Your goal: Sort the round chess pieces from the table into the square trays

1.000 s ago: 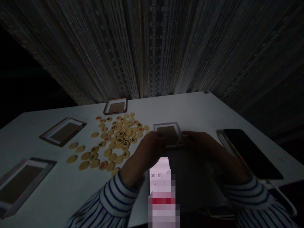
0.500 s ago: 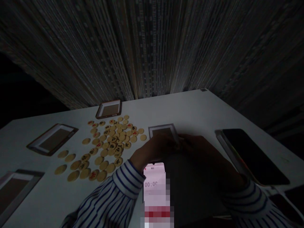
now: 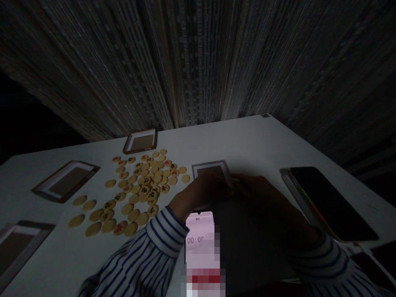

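Observation:
My left hand (image 3: pixel 206 189) and my right hand (image 3: pixel 255 192) meet over the near side of a small open box (image 3: pixel 226 167) at the middle of the white table. The light is dim and both sets of fingers are dark, so their shape and anything between them cannot be made out. Below my left hand lies a lit phone (image 3: pixel 199 243) showing a timer. Round wooden pieces (image 3: pixel 144 180) with red or black characters, some plain side up, are scattered and partly piled left of my hands.
Three more shallow boxes stand on the left: one at the back (image 3: pixel 124 147), one mid-left (image 3: pixel 95 168), one near left (image 3: pixel 46 231). A dark-screened device (image 3: pixel 331 202) lies at the right, with a white cable (image 3: pixel 375 262) nearby. A patterned curtain (image 3: pixel 192 62) hangs behind the table (image 3: pixel 247 140).
The view has shifted very slightly, moving the pieces and boxes a little left in the picture. Both hands stay at the same box.

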Demonstrator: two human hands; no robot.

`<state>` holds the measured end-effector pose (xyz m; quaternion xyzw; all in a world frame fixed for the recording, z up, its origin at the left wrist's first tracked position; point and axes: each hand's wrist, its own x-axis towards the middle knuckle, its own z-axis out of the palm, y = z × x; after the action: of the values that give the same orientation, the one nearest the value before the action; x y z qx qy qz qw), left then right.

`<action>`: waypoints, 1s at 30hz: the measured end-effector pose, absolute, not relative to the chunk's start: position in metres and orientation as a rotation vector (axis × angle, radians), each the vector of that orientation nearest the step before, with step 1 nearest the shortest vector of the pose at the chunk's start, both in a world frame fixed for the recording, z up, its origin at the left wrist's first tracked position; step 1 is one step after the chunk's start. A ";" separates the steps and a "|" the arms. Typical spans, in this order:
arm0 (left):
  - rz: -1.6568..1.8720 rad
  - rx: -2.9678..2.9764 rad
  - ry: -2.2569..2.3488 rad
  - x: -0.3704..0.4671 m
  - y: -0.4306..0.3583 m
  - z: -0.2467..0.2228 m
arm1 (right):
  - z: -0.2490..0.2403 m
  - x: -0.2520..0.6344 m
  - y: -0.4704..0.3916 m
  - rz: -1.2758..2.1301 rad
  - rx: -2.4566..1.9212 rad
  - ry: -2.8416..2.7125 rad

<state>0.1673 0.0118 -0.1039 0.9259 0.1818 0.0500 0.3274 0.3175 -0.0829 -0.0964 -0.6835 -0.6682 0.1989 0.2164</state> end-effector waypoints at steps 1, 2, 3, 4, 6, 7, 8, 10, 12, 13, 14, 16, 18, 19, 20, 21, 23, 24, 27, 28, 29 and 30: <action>0.138 2.421 0.470 0.167 0.012 -0.104 | -0.096 0.318 -0.083 0.557 -1.894 -1.851; 0.153 2.417 0.464 0.167 0.012 -0.104 | -0.097 0.318 -0.083 0.564 -1.894 -1.849; 0.171 2.410 0.460 0.166 0.012 -0.104 | -0.097 0.318 -0.083 0.567 -1.893 -1.845; 0.181 2.404 0.454 0.166 0.012 -0.104 | -0.097 0.318 -0.083 0.565 -1.893 -1.841; 0.187 2.402 0.449 0.166 0.012 -0.104 | -0.097 0.318 -0.083 0.566 -1.876 -1.839; 0.183 2.408 0.454 0.165 0.013 -0.105 | -0.097 0.318 -0.084 0.572 -1.862 -1.838; 0.173 2.416 0.460 0.165 0.013 -0.105 | -0.098 0.319 -0.084 0.578 -1.847 -1.839; 0.152 2.427 0.470 0.165 0.014 -0.105 | -0.098 0.319 -0.085 0.587 -1.823 -1.843; 0.151 2.405 0.463 0.164 0.013 -0.104 | -0.098 0.319 -0.085 0.582 -1.820 -1.844; 0.154 2.387 0.463 0.164 0.013 -0.102 | -0.098 0.319 -0.085 0.578 -1.820 -1.847; 0.163 2.368 0.466 0.163 0.012 -0.100 | -0.098 0.318 -0.084 0.571 -1.819 -1.850; 0.160 2.340 0.497 0.158 0.011 -0.093 | -0.099 0.318 -0.084 0.560 -1.841 -1.854; 0.160 2.351 0.591 0.146 0.012 -0.083 | -0.100 0.319 -0.083 0.528 -1.920 -1.830; 0.176 2.373 0.649 0.136 0.013 -0.077 | -0.100 0.319 -0.083 0.490 -1.978 -1.807; 0.202 2.404 0.714 0.124 0.014 -0.071 | -0.100 0.320 -0.084 0.425 -2.033 -1.775; 0.246 2.438 0.776 0.109 0.015 -0.065 | -0.100 0.319 -0.084 0.327 -2.081 -1.747; 0.340 2.476 0.887 0.075 0.016 -0.054 | -0.098 0.316 -0.085 0.143 -2.065 -1.755; 0.380 2.474 0.956 0.057 0.015 -0.051 | -0.096 0.313 -0.085 0.099 -2.012 -1.814; 0.380 2.500 1.117 0.011 0.005 -0.050 | -0.087 0.291 -0.081 -0.023 -1.807 -2.041; 0.343 2.525 1.139 0.001 0.000 -0.053 | -0.083 0.281 -0.079 -0.035 -1.726 -2.134; 0.292 2.555 1.145 -0.006 -0.005 -0.056 | -0.079 0.270 -0.075 -0.026 -1.638 -2.232; 0.254 2.585 1.152 -0.010 -0.009 -0.060 | -0.076 0.259 -0.072 -0.017 -1.549 -2.316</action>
<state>-0.0104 -0.0091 -0.0602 0.8995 0.4009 0.0885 0.1497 0.2590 -0.0720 -0.0759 -0.5472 -0.8181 -0.0061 0.1766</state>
